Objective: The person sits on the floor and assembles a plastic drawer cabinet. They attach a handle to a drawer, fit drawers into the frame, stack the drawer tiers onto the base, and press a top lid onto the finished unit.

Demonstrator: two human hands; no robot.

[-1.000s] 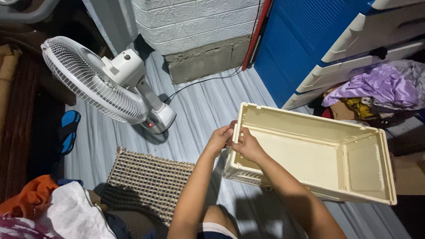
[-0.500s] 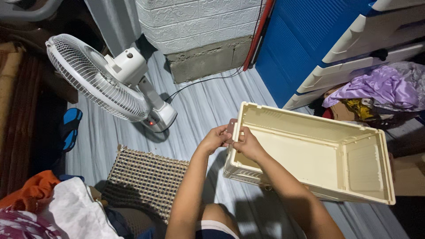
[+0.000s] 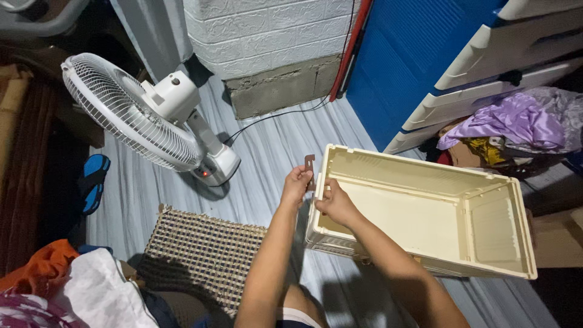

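The person sits on the floor with a cream plastic drawer (image 3: pixel 425 212) lying open side up in front of them, its near end at their hands. The left hand (image 3: pixel 296 184) has its grip closed on a small brown flat piece (image 3: pixel 310 165), pinched between the fingertips and held upright just outside the drawer's end wall. The right hand (image 3: pixel 333 203) rests on that same end wall, fingers curled over the rim, gripping the drawer's edge. The two hands are just beside each other.

To the left stands a white electric fan (image 3: pixel 146 121) on the striped floor covering (image 3: pixel 267 146), its cord trailing to the brick wall. A woven mat (image 3: pixel 200 255) lies near the person's knees. A blue cabinet (image 3: pixel 413 54) stands behind the drawer, with purple cloth (image 3: pixel 510 124) heaped to the right.
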